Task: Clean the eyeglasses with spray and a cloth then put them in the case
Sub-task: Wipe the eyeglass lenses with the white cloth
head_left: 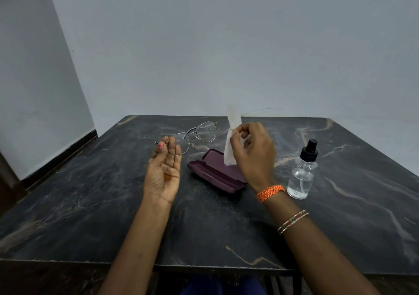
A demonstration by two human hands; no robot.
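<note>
Head view: left hand [163,170] pinches the droplet-speckled eyeglasses [192,137] by one rim; right hand [251,152] grips a white cloth [230,140] at their 3 o'clock. Open case [215,172] on the table [90,204], spray bottle [302,174] at its 3 o'clock. Best wipe lenses lightly, bracing the frame.

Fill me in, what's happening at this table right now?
A person is partway through cleaning eyeglasses. The left hand holds them up by one end of the frame, and droplets speckle the lenses, so they look already sprayed. The right hand pinches a white cloth beside them, not yet on a lens. The purple case lies open on the dark marble table, and the spray bottle stands upright to its right.
</note>
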